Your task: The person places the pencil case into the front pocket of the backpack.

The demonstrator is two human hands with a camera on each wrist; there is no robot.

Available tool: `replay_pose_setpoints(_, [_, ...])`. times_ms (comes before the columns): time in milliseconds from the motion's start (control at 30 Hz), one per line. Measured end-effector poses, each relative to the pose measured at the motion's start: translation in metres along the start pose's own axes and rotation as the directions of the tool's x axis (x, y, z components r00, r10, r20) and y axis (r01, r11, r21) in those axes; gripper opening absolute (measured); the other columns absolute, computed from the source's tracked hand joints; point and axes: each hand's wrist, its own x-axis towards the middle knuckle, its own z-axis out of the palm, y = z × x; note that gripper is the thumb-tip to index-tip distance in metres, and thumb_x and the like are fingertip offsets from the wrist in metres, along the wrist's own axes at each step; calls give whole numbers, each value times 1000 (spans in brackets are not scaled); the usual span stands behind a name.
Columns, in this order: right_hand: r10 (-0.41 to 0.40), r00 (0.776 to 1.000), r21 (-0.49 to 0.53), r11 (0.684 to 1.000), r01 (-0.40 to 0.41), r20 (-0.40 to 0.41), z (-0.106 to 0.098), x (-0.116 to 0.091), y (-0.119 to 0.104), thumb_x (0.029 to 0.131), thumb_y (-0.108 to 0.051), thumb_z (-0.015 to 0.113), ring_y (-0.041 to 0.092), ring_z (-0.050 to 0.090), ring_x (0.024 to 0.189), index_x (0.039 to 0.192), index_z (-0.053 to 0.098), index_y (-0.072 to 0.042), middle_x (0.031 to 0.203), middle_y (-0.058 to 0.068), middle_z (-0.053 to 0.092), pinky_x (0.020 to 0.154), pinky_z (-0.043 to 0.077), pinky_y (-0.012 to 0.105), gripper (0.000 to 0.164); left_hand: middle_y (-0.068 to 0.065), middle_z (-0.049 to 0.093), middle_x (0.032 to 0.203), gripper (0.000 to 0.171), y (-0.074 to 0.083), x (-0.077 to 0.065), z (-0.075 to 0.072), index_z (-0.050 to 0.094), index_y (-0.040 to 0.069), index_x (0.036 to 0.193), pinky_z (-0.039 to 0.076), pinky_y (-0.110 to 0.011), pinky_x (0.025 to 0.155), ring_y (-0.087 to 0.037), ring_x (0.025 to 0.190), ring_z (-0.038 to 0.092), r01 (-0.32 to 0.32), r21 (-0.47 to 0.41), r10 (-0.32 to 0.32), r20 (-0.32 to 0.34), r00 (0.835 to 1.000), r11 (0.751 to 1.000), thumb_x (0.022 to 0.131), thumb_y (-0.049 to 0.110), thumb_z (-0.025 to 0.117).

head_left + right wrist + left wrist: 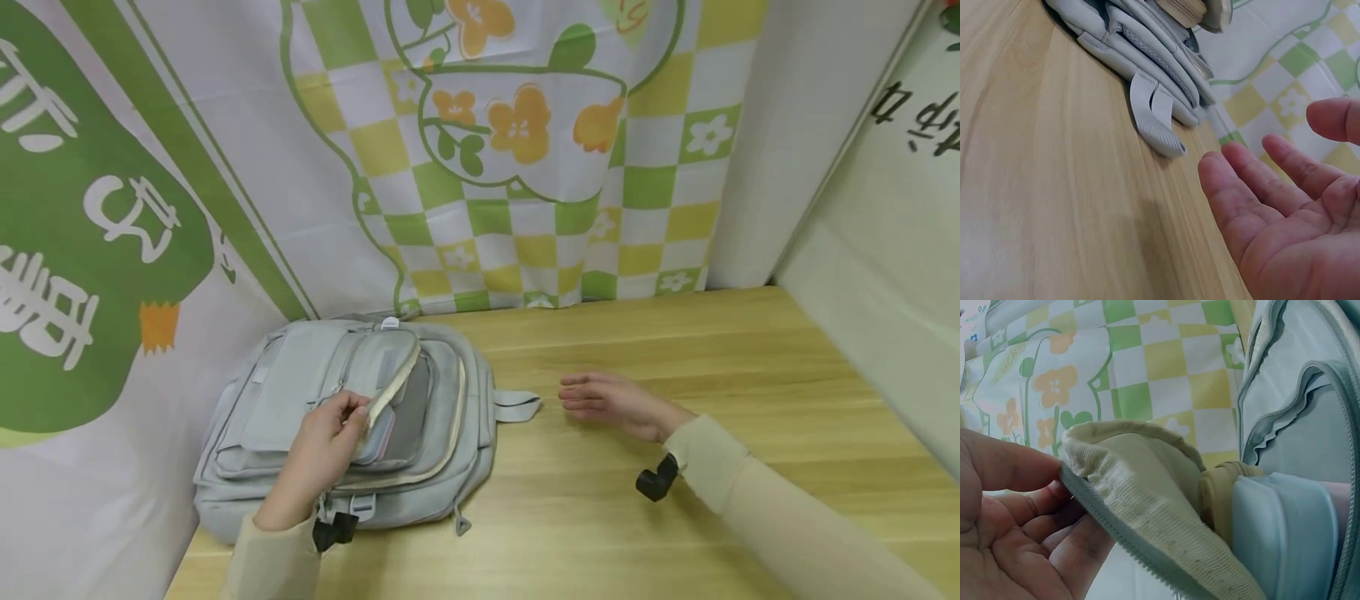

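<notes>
A light grey backpack lies on the wooden table at the left, its front pocket unzipped. My left hand pinches the zippered edge of the pocket flap between thumb and fingers and holds it raised. Inside the pocket, the left wrist view shows a light blue case with a tan rounded item beside it. My right hand hovers over the table, fingers extended and holding nothing, to the right of the backpack's grey loop handle.
The wooden table runs to the right of the backpack. Behind it hangs a checkered, flowered cloth, with printed cloth walls on the left and right. A zipper pull dangles at the bag's near edge.
</notes>
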Motion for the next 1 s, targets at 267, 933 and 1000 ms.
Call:
replay_pose_setpoints(267, [44,998,-30,999,-45,-44,-9,-20,5,109,-12,47,44,48,137,150,32,17,150,36,42,108,46,41,53,-13,71,102,14,-4,2,6,70,-1,107,49,-37,74,-18,79,58,5,37,-7,47,999,999,103,4,57])
replay_pose_setpoints(933, [-29,999,-265,964,24,-14,-13,-42,2,111,-20,47,51,43,137,149,33,17,148,36,44,110,41,52,54,-19,65,103,15,-7,-14,40,63,-6,108,55,-48,72,-30,84,65,-64,176,84,-110,990,982,97,3,63])
replay_pose_setpoints(1000, [-47,999,-320,947,38,-20,-11,-45,0,111,-19,48,51,44,136,148,35,16,147,34,46,109,43,53,53,-23,63,111,20,-4,-17,45,62,-8,111,54,-52,77,-34,89,63,-106,189,137,-158,978,976,94,3,66])
